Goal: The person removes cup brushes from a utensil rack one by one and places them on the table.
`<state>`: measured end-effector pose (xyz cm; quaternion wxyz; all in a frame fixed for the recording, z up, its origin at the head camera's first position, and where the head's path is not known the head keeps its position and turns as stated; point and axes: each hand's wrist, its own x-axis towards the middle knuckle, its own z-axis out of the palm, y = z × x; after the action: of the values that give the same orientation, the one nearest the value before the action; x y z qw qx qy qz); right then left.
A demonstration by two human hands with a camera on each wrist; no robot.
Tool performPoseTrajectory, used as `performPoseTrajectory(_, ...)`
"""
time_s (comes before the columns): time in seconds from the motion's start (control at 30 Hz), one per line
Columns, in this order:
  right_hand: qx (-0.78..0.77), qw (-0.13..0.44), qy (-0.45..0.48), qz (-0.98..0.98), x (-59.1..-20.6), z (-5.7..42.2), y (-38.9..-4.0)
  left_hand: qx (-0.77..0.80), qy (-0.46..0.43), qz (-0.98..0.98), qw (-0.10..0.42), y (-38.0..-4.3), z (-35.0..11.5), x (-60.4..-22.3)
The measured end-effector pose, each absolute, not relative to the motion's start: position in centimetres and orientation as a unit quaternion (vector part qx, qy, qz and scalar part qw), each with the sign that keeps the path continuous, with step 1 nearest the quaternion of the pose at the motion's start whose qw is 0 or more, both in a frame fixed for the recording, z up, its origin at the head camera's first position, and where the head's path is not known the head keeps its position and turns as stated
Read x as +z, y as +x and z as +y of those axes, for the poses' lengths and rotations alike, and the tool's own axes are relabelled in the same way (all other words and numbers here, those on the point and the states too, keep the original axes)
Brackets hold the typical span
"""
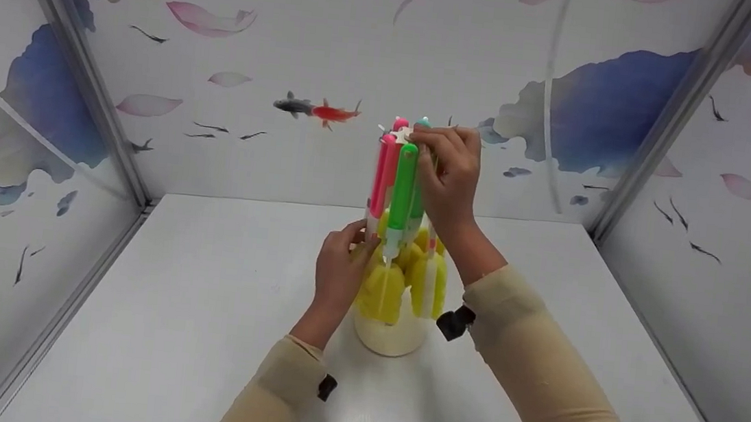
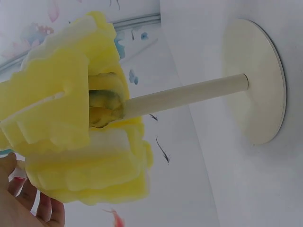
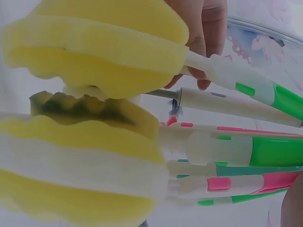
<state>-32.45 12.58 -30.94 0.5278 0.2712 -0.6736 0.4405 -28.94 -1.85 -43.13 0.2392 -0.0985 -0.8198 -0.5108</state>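
Several sponge bottle brushes hang around a white stand [image 1: 389, 345], yellow sponge heads [image 1: 382, 296] downward and handles up. A green handle [image 1: 404, 181] faces me, with a pink handle [image 1: 380, 177] to its left. My left hand [image 1: 341, 266] pinches the white neck of a brush on the left side, just above its sponge; fingers show behind a neck [image 3: 213, 68] in the right wrist view. Higher up, my right hand [image 1: 451, 173] has thumb and fingers curled at the handle tops beside the stand's top, pinching a brush's upper end that the hand mostly hides.
The stand's pole [image 2: 189, 96] rises from a round base [image 2: 258, 94] on the white table [image 1: 201, 304]. Patterned panels [image 1: 390, 54] with fish and petals enclose the back and sides, joined by metal corner posts [image 1: 80, 58].
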Motion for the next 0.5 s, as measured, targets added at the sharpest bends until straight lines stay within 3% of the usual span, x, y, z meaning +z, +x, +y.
performPoseTrajectory(0.5,0.434,0.536,0.278,-0.669,-31.9,13.2,-33.9,-0.493,-0.107,-0.813,0.291,-28.9,-2.5,-43.3)
